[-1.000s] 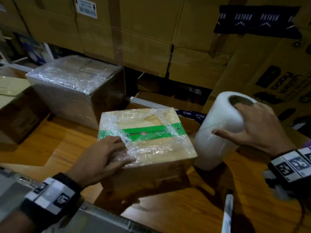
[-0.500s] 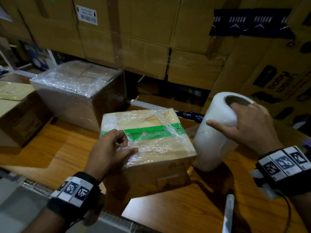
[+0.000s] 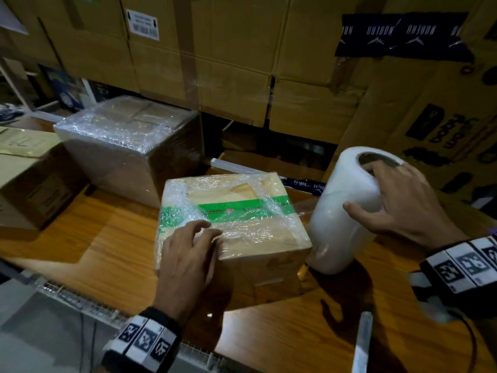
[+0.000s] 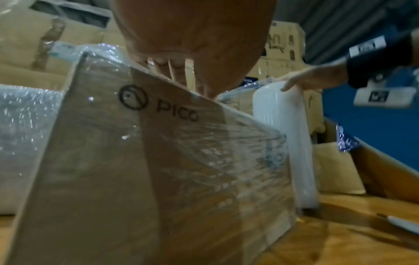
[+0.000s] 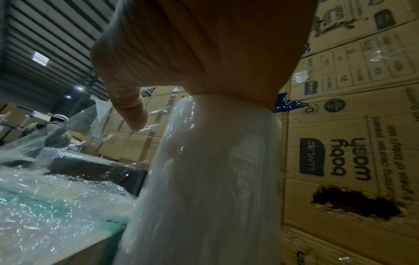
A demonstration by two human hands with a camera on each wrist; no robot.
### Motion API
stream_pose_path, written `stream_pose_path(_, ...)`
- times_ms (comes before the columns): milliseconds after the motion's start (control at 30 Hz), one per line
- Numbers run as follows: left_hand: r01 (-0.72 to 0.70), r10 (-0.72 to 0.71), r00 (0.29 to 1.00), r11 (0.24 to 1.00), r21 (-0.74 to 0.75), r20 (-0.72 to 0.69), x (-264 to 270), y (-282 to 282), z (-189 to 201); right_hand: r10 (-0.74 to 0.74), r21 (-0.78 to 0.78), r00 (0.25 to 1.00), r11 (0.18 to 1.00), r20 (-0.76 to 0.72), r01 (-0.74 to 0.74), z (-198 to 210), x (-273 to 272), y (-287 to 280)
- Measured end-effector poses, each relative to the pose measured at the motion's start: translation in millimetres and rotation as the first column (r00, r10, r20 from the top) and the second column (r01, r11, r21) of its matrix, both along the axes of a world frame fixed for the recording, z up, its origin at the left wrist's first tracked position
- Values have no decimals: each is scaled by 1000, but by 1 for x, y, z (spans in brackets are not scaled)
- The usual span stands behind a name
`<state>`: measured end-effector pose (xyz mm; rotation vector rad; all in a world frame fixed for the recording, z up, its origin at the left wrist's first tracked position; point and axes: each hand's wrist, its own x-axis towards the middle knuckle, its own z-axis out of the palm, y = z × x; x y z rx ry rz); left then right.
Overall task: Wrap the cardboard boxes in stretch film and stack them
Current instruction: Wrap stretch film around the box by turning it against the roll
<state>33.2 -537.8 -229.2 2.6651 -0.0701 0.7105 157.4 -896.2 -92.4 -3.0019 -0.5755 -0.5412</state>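
A small cardboard box (image 3: 250, 238) with green tape stands mid-table, loosely covered in stretch film; its side reads PICO (image 4: 158, 161). My left hand (image 3: 199, 238) lies over its near-left top corner and presses the film down with its fingers (image 4: 176, 71). The white stretch film roll (image 3: 338, 224) stands upright just right of the box, touching it. My right hand (image 3: 376, 192) grips the roll's top, fingers in the core and thumb (image 5: 131, 109) on the outside. A short span of film runs from the roll (image 5: 215, 179) to the box (image 5: 56, 206).
A larger film-wrapped box (image 3: 126, 141) sits behind and to the left, a bare cardboard box (image 3: 27, 179) at far left. Tall stacked cartons (image 3: 242, 63) wall off the back and right. A white pen-like tool (image 3: 363, 343) lies on the wooden table (image 3: 94, 251) near its front edge.
My left hand went from pinching film on the box top to lying over the near-left corner. The right hand kept its hold on the roll, which stayed beside the box.
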Motion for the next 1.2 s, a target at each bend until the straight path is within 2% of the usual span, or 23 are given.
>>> stream_pose_path(133,-43,40,998,998,38,57,12,12,11,0,-3,1000,1000,10,0,1,-1,2)
stream_pose_path(267,-33,34,999,993,109,-6,17,-5,11,0,-24,1000,1000,10,0,1,-1,2)
stream_pose_path(367,-49,52,998,994,103,-27,13,-18,0,9,-41,1000,999,-27,-10,1,1,-1)
stream_pose_path(500,16,-25,998,987,162,52,17,2,-14,17,-72,999,997,-40,-19,1,-3,-6)
stream_pose_path(667,129,-164,977,962,242,134,16,41,-15,-165,-109,974,977,155,183,-5,-3,18)
stream_pose_path(733,139,-165,980,968,209,114,20,53,-11,-229,-102,959,963,167,248,-6,3,27)
stream_pose_path(800,141,-153,986,976,165,62,22,58,-7,-223,-70,965,970,135,234,-8,4,29)
stream_pose_path(933,74,-78,996,993,93,39,12,29,7,-101,-17,995,995,-5,101,-2,1,14)
stream_pose_path(1033,178,-178,984,984,26,-9,14,-14,14,-77,-24,994,997,-73,75,3,3,11)
stream_pose_path(1200,109,-84,983,983,147,-166,40,-57,4,-41,-15,995,999,-88,39,6,-2,9)
